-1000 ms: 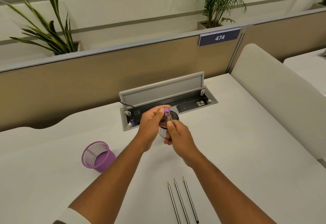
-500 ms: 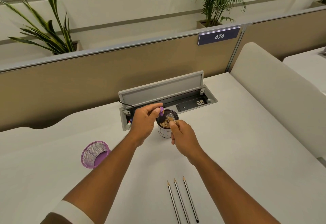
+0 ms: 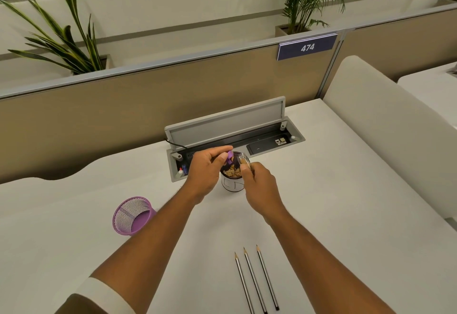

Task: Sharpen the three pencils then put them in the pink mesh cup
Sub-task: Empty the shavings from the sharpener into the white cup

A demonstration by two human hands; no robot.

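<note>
Pink mesh cup [image 3: 131, 214] is sitting left, no pencils in it. Left hand [image 3: 207, 170] is pinching the purple sharpener [image 3: 230, 160] over the shavings tub [image 3: 232, 182]; right hand [image 3: 259, 185] is pinching its clear cover [image 3: 244, 159], likely emptying it. Three pencils [image 3: 257, 279] are lying parallel near the front edge.

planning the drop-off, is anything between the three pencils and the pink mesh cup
No object on the desk lies between the pencils and the pink mesh cup; only the left forearm crosses that stretch.
</note>
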